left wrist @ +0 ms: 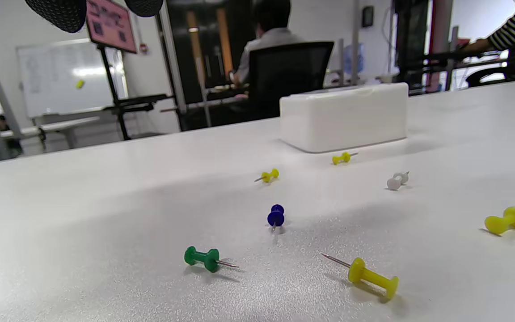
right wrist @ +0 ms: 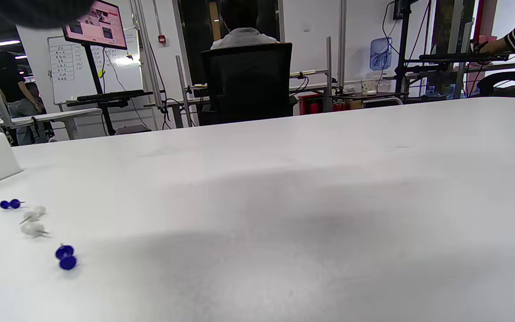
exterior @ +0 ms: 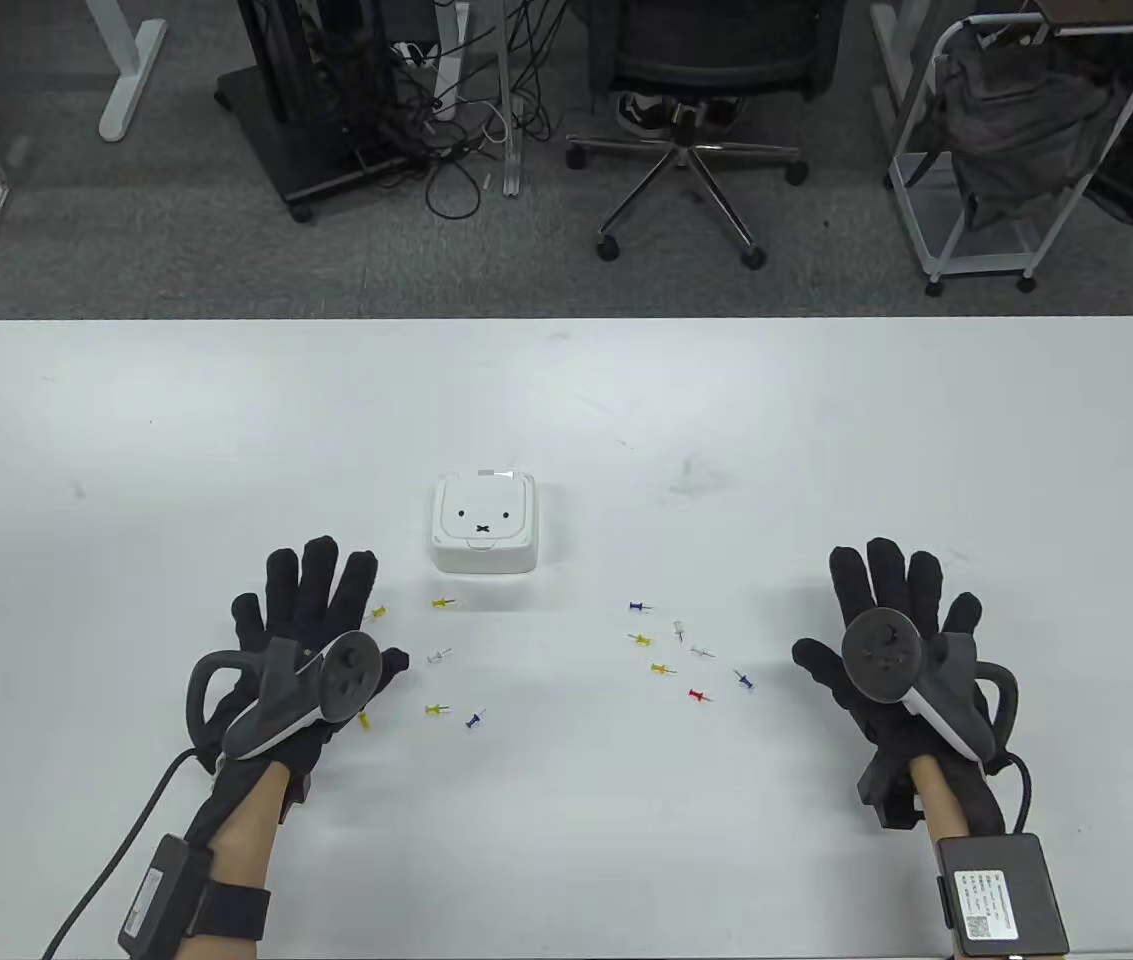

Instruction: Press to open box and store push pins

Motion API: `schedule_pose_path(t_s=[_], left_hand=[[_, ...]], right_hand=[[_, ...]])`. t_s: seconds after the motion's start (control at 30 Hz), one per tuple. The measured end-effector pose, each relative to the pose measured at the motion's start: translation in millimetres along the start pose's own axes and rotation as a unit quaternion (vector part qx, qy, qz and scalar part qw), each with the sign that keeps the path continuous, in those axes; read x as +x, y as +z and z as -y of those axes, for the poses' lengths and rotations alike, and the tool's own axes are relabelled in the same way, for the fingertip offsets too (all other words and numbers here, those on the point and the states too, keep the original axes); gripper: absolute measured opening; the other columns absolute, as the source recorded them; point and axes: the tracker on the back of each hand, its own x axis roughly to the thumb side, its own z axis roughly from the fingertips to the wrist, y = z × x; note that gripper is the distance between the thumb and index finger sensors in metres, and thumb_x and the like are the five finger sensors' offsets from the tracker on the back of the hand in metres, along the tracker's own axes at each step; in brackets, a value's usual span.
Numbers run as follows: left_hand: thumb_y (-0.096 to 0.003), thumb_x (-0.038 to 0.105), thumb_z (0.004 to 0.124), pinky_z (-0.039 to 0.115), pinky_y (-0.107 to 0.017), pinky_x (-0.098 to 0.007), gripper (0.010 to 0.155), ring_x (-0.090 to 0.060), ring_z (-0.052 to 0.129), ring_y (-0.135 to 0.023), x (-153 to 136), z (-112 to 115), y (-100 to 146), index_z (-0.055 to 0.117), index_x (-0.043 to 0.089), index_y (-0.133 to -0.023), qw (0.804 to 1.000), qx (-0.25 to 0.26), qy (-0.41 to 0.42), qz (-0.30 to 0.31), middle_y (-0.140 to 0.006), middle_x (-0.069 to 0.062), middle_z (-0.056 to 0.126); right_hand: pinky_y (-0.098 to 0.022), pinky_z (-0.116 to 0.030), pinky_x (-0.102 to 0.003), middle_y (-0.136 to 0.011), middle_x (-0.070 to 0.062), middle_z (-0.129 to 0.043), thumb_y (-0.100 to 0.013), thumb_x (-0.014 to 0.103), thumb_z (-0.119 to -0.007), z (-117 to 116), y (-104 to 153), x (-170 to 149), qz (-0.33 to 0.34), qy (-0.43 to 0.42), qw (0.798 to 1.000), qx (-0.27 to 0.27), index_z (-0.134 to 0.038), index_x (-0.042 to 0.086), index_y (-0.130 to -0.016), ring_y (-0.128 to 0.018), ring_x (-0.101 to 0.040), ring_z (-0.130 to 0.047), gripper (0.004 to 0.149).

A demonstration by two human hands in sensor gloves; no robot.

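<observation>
A small white box (exterior: 484, 525) with a rabbit face on its closed lid sits mid-table; it also shows in the left wrist view (left wrist: 344, 116). Several push pins lie in front of it: yellow (exterior: 442, 603), white (exterior: 438, 656) and blue (exterior: 474, 719) ones left of centre, and a blue (exterior: 637, 606), yellow (exterior: 662, 669) and red (exterior: 696, 694) one among those at the right. My left hand (exterior: 311, 620) lies flat with fingers spread, over a few pins, holding nothing. My right hand (exterior: 896, 625) lies flat and spread to the right of the pins, empty.
The white table (exterior: 826, 420) reaches to a far edge; beyond it stand an office chair (exterior: 686, 130), a black stand and a wire cart (exterior: 1016, 140). The left wrist view shows a green pin (left wrist: 202, 258) and a yellow pin (left wrist: 371, 276) close by.
</observation>
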Motion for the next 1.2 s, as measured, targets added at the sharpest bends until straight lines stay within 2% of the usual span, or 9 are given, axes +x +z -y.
schedule_pose_path(t_s=[0.6, 0.87, 0.97, 1.2], left_hand=[[-0.0505, 0.070, 0.043, 0.045, -0.079, -0.073, 0.087, -0.052, 0.029, -0.117, 4, 1, -2, 0.005, 0.027, -0.116, 1.000, -0.002, -0.001, 0.006, -0.127, -0.017, 0.012], [-0.0500, 0.071, 0.046, 0.047, -0.080, -0.073, 0.090, -0.051, 0.031, -0.118, 11, -5, -13, 0.005, 0.025, -0.116, 1.000, 0.000, 0.015, 0.021, -0.128, -0.017, 0.015], [-0.0494, 0.071, 0.049, 0.048, -0.080, -0.072, 0.091, -0.051, 0.033, -0.118, 13, -13, -23, 0.008, 0.025, -0.117, 0.999, 0.004, 0.022, 0.031, -0.128, -0.016, 0.017], [-0.0452, 0.074, 0.057, 0.052, -0.080, -0.070, 0.101, -0.047, 0.039, -0.119, 28, -25, -70, 0.009, 0.021, -0.117, 0.998, -0.040, 0.030, 0.040, -0.128, -0.015, 0.021]], right_hand=[[-0.074, -0.018, -0.076, -0.124, -0.007, -0.012, -0.041, 0.064, -0.058, 4, -2, 1, -0.001, -0.009, 1.000, -0.008, -0.011, 0.037, -0.104, -0.113, -0.047, -0.015, 0.084], [-0.074, -0.019, -0.076, -0.124, -0.008, -0.012, -0.041, 0.064, -0.058, 4, -2, -1, 0.000, -0.015, 1.000, -0.011, -0.008, 0.035, -0.103, -0.113, -0.047, -0.015, 0.085], [-0.074, -0.019, -0.077, -0.124, -0.009, -0.012, -0.041, 0.064, -0.058, 1, -3, -2, -0.004, -0.018, 1.000, 0.000, -0.008, 0.036, -0.103, -0.113, -0.047, -0.015, 0.085], [-0.074, -0.020, -0.077, -0.124, -0.010, -0.014, -0.041, 0.063, -0.059, -3, -4, -4, -0.006, -0.013, 1.000, 0.008, -0.009, 0.035, -0.103, -0.113, -0.048, -0.017, 0.085]])
